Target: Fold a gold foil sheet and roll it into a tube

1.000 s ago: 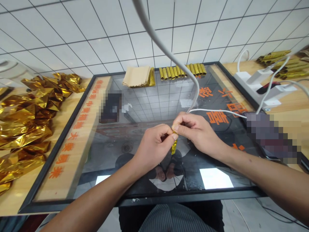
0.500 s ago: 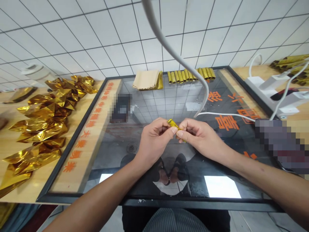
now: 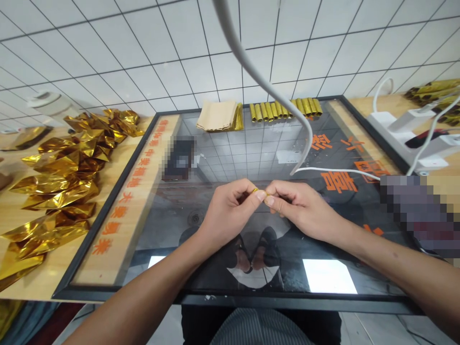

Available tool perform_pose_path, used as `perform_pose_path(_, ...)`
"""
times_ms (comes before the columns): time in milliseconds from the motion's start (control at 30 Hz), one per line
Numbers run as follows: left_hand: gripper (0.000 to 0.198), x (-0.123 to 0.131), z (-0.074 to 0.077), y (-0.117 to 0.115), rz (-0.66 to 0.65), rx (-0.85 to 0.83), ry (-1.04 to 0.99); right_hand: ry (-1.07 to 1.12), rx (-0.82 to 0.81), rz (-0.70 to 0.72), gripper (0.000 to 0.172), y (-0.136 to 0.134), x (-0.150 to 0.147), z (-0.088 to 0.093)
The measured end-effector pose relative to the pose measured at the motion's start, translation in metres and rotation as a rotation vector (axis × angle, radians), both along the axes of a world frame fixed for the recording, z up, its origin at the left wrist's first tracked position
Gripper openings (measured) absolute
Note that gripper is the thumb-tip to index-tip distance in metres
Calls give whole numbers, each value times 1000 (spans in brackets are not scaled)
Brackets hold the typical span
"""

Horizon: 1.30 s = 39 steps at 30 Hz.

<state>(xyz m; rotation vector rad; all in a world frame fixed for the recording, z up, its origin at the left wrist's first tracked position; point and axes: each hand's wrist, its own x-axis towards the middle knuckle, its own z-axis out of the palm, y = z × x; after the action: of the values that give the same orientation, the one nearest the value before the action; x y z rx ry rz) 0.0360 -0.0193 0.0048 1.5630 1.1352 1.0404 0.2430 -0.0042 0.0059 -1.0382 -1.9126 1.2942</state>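
Both hands meet above the middle of a glossy black, glass-like board (image 3: 161, 239). My left hand (image 3: 230, 206) is closed, thumb and fingers pinching one end of a small gold paper roll (image 3: 255, 190). The other end is gripped by my right hand (image 3: 296, 203), also closed. The thumbs nearly touch, and only slivers of gold show between the fingers; most of the roll is hidden. Farther back on the board lie a row of gold paper rolls (image 3: 268, 112) and a stack of tan-backed gold paper sheets (image 3: 217, 116).
Folded gold foil pieces (image 3: 64, 184) cover the wood at left. A white cable (image 3: 266, 81) hangs over the board. To the right are a white power strip (image 3: 386, 139), a blurred-out device (image 3: 417, 206) and more gold rolls (image 3: 434, 93). A tiled wall (image 3: 190, 43) stands behind.
The small gold roll, which showed above and below the fingers, is now almost fully covered by them. The hands stay at the same spot; the view has shifted slightly.
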Motion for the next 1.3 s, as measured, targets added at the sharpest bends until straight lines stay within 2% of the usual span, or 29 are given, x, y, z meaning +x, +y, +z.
perform_pose_path(133,35,-5,1,1,-8,52,97,-39,26,26,29,2,3,2)
perform_pose_path(300,33,-5,3,2,-117,69,168,-85,49,13,27,3,7,3)
perform_pose_path(467,39,-6,0,4,20,-20,85,-28,60,-67,25,8,9,1)
perform_pose_path(533,38,-7,-1,6,22,-66,70,-6,64,-111,27,11,9,1)
perform_pose_path(633,32,-7,0,9,-57,-90,111,48,36,-177,31,15,10,2)
perform_pose_path(767,32,-8,1,10,-209,-137,167,158,-58,-195,36,18,10,4)
perform_pose_path(867,36,-8,0,8,-243,-156,184,217,-76,-191,39,17,10,4)
perform_pose_path(1000,32,-5,1,4,-269,-80,218,225,-45,-186,43,14,9,3)
perform_pose_path(1133,40,0,4,1,-275,59,238,194,-58,-129,45,7,4,7)
perform_pose_path(1300,46,3,0,0,-251,51,196,193,-5,-138,44,3,1,11)
